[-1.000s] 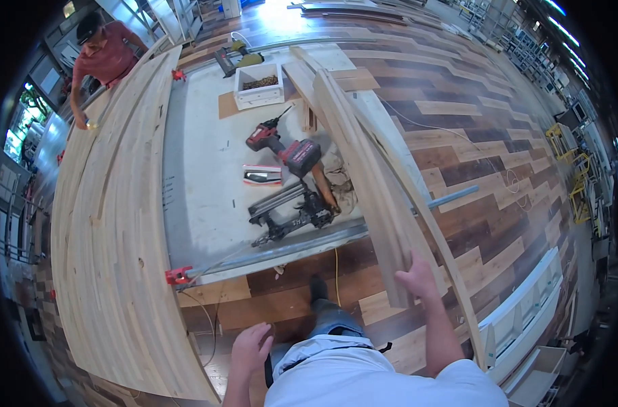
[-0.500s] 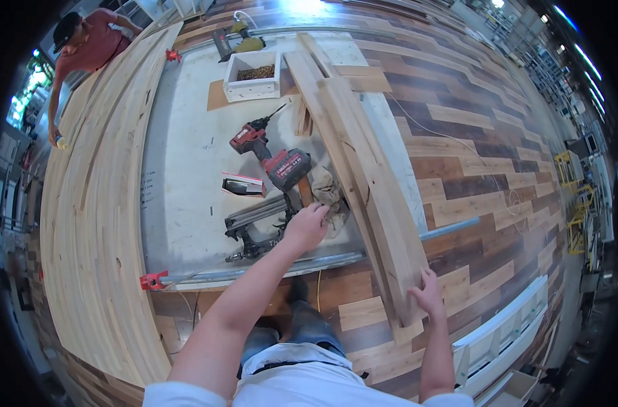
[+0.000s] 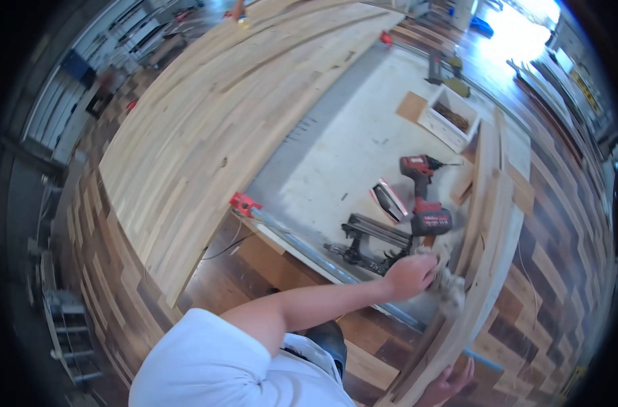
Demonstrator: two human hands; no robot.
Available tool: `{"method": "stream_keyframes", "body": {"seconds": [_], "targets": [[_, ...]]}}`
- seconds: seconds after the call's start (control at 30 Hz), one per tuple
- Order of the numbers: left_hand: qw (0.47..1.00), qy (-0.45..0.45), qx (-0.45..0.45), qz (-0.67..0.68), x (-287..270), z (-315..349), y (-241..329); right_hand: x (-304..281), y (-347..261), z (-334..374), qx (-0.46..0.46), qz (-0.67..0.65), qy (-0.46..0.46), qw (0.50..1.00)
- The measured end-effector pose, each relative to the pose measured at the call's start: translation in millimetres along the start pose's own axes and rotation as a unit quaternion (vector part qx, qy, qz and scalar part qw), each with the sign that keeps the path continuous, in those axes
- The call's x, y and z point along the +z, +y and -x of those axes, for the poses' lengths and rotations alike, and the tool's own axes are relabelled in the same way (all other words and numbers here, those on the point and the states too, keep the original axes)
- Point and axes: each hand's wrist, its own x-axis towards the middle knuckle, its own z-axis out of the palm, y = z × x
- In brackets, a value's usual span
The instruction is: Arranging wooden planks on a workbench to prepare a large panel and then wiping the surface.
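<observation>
My left hand [image 3: 409, 275] reaches forward over the white bench top [image 3: 336, 156] and closes on a pale crumpled cloth [image 3: 450, 290] lying against a long curved wooden plank [image 3: 489, 224]. My right hand [image 3: 448, 385] grips the near end of that plank at the bottom edge of the view, partly cut off. Just beyond my left hand lie a black nail gun [image 3: 370, 245] and a red cordless drill [image 3: 425, 203].
A wide laminated wood panel [image 3: 207, 122] fills the left. A metal bar clamp with a red head [image 3: 244, 202] runs along the bench's near edge. A small red and white tool [image 3: 390, 199] and a white box of screws [image 3: 448, 119] sit farther back. Patchwork wood flooring surrounds the bench.
My head has turned, so the whole scene has swung round. My left hand has shifted from the tools to the cloth beside the plank. My right hand stays on the plank's near end.
</observation>
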Motion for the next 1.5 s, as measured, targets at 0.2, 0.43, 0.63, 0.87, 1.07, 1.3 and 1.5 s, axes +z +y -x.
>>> {"method": "stream_keyframes", "body": {"seconds": [0.2, 0.43, 0.63, 0.87, 1.07, 1.3, 1.5], "targets": [[0.984, -0.028, -0.141, 0.102, -96, 111, 36, 76, -191, -46, -0.295, -0.313, -0.293, 0.854], [0.885, 0.187, -0.372, 0.209, -216, 253, 11, 153, -315, -2, -0.216, -0.342, -0.477, 0.78], [0.721, 0.51, -0.434, 0.177, -292, 416, -2, 219, -409, -2, -0.161, -0.342, -0.389, 0.84], [0.554, 0.684, -0.45, 0.151, -322, 578, -28, 282, -546, 57, -0.439, -0.116, -0.298, 0.84], [0.516, 0.665, -0.479, 0.248, -377, 589, -50, 324, -586, 195, -0.557, 0.101, -0.31, 0.764], [0.56, 0.562, -0.475, 0.38, -396, 597, -62, 308, -582, 254, -0.595, 0.08, -0.4, 0.693], [0.538, 0.547, -0.538, 0.349, -384, 611, -91, 313, -589, 216, -0.559, 0.226, -0.294, 0.742]]}}
